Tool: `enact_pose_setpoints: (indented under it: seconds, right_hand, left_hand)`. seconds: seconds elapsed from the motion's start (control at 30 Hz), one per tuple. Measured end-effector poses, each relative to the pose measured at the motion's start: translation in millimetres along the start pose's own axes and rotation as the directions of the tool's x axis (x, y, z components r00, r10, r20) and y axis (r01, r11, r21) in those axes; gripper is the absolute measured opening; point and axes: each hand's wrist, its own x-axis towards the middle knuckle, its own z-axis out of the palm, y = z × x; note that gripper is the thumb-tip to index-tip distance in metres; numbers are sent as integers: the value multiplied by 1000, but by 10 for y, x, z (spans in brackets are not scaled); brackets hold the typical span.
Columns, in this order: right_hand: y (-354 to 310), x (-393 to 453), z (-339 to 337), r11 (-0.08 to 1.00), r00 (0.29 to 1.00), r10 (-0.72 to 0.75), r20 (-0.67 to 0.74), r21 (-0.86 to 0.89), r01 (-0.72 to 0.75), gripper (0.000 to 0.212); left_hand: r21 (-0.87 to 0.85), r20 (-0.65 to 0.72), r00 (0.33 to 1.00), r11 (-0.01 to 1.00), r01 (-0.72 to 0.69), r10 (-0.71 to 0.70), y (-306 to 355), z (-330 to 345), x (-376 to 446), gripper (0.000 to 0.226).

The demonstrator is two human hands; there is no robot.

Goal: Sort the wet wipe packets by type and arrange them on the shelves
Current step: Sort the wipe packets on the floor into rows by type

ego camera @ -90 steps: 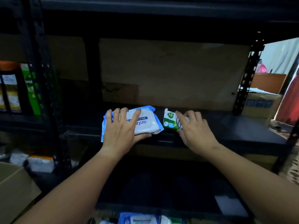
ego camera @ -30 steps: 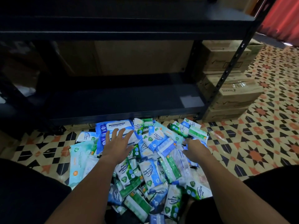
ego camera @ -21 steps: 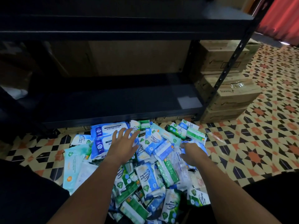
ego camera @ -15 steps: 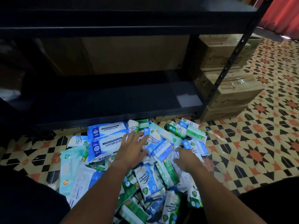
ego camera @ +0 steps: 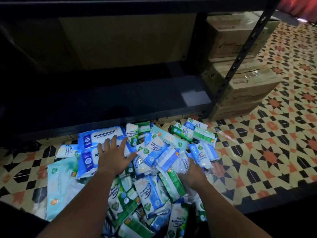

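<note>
The wet wipe packets [ego camera: 151, 169] lie in a loose, overlapping heap on the patterned floor [ego camera: 274, 152], just in front of the dark bottom shelf [ego camera: 106, 103], which shows nothing on it here. The left hand [ego camera: 114, 157] lies flat with fingers spread and straight on a large blue-and-white packet [ego camera: 101, 134] at the far left of the heap, pressing rather than gripping. The right hand [ego camera: 192, 170] is sunk among small packets with fingers curled under a white one [ego camera: 184, 164]; it seems to be taking hold, though the fingertips are hidden.

These look like soft, pliable foil pouches: light singly, glossy and probably slippery, prone to slide off one another. The big flat packs likely sag if lifted by a corner, so a grip across the width, thumb on top and fingers beneath, seems safest. The small green [ego camera: 173, 184] and blue [ego camera: 149, 191] ones can probably be pinched by their stiffer crimped end seams or gathered several at once
</note>
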Motion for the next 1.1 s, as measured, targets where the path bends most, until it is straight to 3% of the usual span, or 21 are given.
enact_pose_setpoints:
  seconds: [0.3, 0.53, 0.67, 0.77, 0.9, 1.0, 1.1]
  right_hand:
    - [50, 96, 79, 998, 1000, 16, -16, 61, -15, 101]
    - [32, 80, 116, 992, 998, 52, -28, 120, -48, 101]
    - [69, 152, 116, 993, 998, 56, 8, 106, -57, 107]
    - [-68, 80, -62, 994, 995, 102, 12, 44, -102, 101]
    - [-237, 124, -364, 995, 989, 86, -124, -33, -91, 69]
    - [-335, 354, -593, 993, 962, 76, -261, -68, -97, 59]
    - [-410, 630, -832, 985, 949, 80, -306, -121, -122, 67]
  left_hand:
    - [38, 19, 1000, 999, 19, -20, 35, 49, 17, 102]
    - [-74, 202, 979, 996, 40, -25, -20, -91, 80, 83]
    - [-72, 127, 992, 997, 30, -21, 20, -92, 60, 73]
    - [-86, -11, 997, 994, -73, 73, 113, -93, 104, 62]
    - [-130, -272, 934, 953, -273, 230, 406, -243, 318, 63]
    - [-174, -259, 909, 910, -376, 326, 797, -355, 602, 60]
    - [-144, -165, 879, 870, -471, 448, 1201, -344, 896, 48]
